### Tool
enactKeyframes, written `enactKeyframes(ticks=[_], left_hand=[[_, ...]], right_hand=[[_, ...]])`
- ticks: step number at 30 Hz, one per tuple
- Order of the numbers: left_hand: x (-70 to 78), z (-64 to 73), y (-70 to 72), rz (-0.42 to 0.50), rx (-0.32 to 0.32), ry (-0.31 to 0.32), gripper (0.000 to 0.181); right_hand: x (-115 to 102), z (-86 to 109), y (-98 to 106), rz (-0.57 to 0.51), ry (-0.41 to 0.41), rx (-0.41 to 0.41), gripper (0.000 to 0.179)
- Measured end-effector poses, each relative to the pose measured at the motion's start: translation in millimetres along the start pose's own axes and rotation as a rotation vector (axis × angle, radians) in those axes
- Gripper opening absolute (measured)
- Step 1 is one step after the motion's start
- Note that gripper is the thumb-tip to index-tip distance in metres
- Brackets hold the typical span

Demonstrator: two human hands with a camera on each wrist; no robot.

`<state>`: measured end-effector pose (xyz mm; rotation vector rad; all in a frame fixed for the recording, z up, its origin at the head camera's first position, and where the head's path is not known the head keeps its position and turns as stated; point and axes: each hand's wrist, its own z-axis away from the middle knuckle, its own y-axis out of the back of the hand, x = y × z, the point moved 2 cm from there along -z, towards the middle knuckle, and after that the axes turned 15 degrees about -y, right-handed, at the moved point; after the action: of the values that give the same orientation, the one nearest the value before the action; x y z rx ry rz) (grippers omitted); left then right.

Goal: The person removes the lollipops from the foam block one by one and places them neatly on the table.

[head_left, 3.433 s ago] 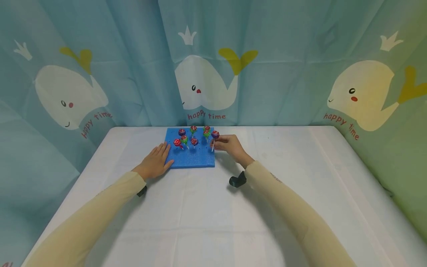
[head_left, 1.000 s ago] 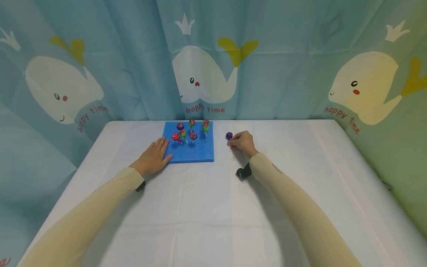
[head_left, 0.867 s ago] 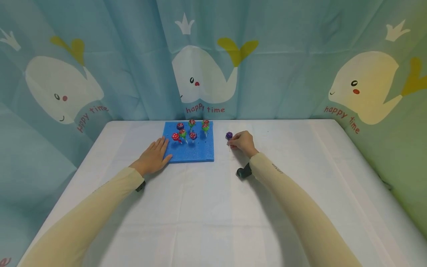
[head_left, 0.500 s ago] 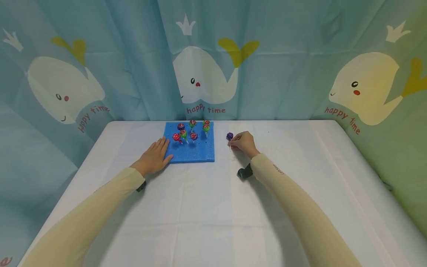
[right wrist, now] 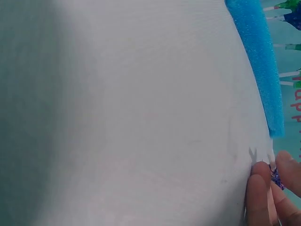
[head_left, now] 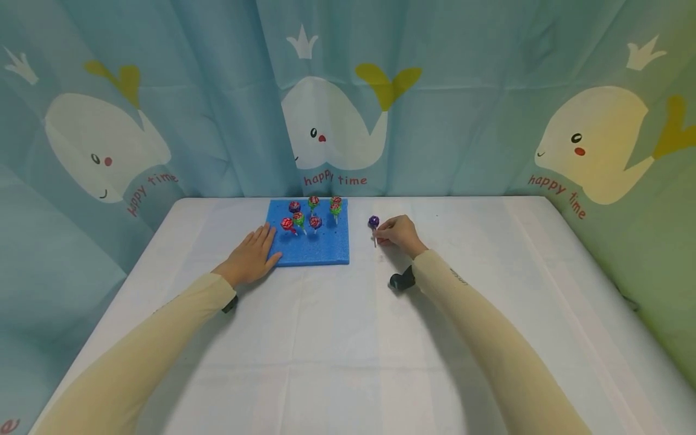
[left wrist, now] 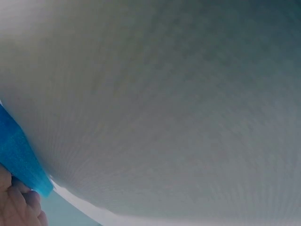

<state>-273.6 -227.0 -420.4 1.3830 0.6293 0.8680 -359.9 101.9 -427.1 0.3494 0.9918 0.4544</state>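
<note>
To the right of the blue foam board (head_left: 312,252), my right hand (head_left: 401,233) pinches a purple-wrapped lollipop (head_left: 373,222) by its stick, head up. In the right wrist view, thumb and fingers close around that lollipop (right wrist: 277,180), which they partly hide. Whether the stick's tip touches the table cannot be told. My left hand (head_left: 249,256) rests with straight fingers on the board's left edge. Several lollipops (head_left: 315,223) with red, green and purple wrappers stand stuck in the board, heads up. The left wrist view catches part of the left hand (left wrist: 18,205) beside the board (left wrist: 21,155).
A white cloth covers the table (head_left: 326,350) all around the board. Behind it hangs a blue curtain (head_left: 462,139) printed with whales. Small dark wrist devices (head_left: 402,280) sit under both sleeves.
Since the oldest frame, my right hand has carried the purple lollipop rightward, from the board's right edge to over the table. Over the last second it stays nearly still; the left hand keeps its place.
</note>
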Motion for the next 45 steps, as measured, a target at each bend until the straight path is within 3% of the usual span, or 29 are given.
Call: enactKeyframes(ticks=[6, 15, 20, 29, 45], left_hand=[[1.4, 1.4, 1.5, 0.009, 0.002, -0.009, 0.067], [2.1, 1.3, 1.8, 0.009, 0.003, -0.005, 0.067], [1.7, 1.1, 2.1, 0.005, -0.003, -0.003, 0.067], [1.8, 1.5, 1.4, 0.014, -0.004, -0.001, 0.067], [1.9, 1.6, 1.3, 0.019, -0.001, 0.003, 0.067]], right_hand=[[1.8, -1.2, 0.8, -0.051, -0.015, -0.059, 0.027], [1.7, -1.6, 1.6, -0.114, -0.058, -0.085, 0.028], [1.6, 0.5, -0.9, -0.102, -0.063, -0.05, 0.027], [-1.2, 3.8, -9.9, -0.004, 0.023, 0.037, 0.019], [-1.3, 2.2, -16.4, -0.024, 0.059, 0.03, 0.019]])
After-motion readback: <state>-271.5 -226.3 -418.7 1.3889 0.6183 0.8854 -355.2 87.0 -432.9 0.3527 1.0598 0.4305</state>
